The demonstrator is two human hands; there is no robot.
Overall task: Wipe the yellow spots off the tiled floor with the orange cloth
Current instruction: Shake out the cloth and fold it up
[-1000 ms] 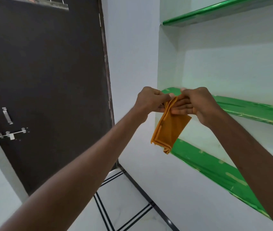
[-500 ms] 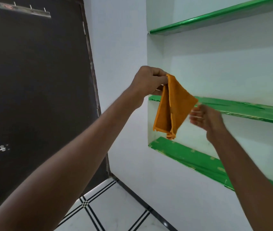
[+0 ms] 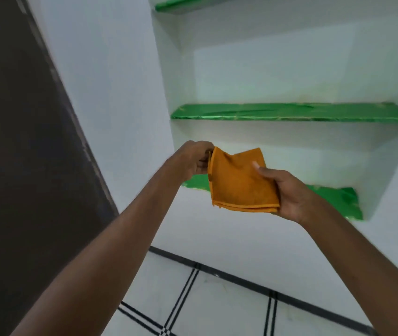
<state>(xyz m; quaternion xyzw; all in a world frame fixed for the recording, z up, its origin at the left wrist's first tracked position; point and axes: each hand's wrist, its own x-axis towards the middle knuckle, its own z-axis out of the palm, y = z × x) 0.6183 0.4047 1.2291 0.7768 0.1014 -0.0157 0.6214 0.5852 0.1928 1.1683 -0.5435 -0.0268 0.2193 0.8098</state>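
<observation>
The folded orange cloth point(image 3: 239, 183) is held up in front of me at mid-frame, between both hands. My left hand point(image 3: 193, 157) pinches its upper left corner. My right hand point(image 3: 287, 192) holds the cloth's right side, thumb on top and fingers hidden beneath it. Below lies the white tiled floor point(image 3: 217, 304) with black double lines; no yellow spots show on the part I can see.
A white wall niche with green shelves point(image 3: 290, 112) is straight ahead, a lower green shelf point(image 3: 334, 197) partly behind my right hand. A dark door point(image 3: 23, 154) fills the left side. A black skirting line point(image 3: 253, 280) runs along the wall's foot.
My right hand has come back and taken hold of the cloth's right side. The cloth now lies flatter between both hands, and my view has swung down and to the right.
</observation>
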